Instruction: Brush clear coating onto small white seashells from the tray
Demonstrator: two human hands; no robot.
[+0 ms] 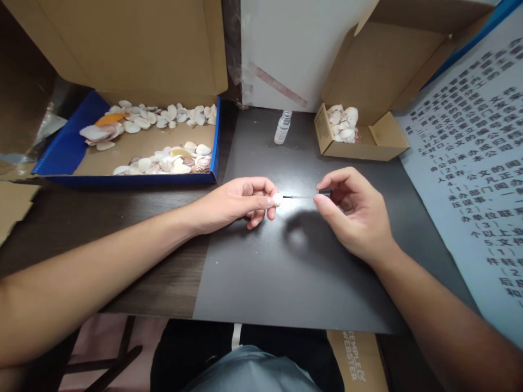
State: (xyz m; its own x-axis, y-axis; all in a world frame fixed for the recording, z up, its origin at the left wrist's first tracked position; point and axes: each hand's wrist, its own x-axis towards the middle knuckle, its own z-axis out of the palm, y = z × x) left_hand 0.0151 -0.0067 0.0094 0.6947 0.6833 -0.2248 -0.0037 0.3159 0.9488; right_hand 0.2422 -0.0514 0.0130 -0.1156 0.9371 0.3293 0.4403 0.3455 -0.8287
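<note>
Between the thumb and fingers of my left hand (245, 202) is a small white shell (277, 200). My right hand (354, 212) pinches the black cap of a thin brush (300, 197), whose dark tip points left and reaches the shell's edge; whether it touches cannot be made out. Both hands are above the dark grey mat (253, 272). Behind them, an uncapped small clear bottle (282, 128) with a printed label stands upright on the mat.
At the back left, an open blue-edged box (175, 178) holds several shells in two groups. A smaller open cardboard box (363, 151) with white shells stands at the back right. A large printed sheet (482, 163) lies along the right side.
</note>
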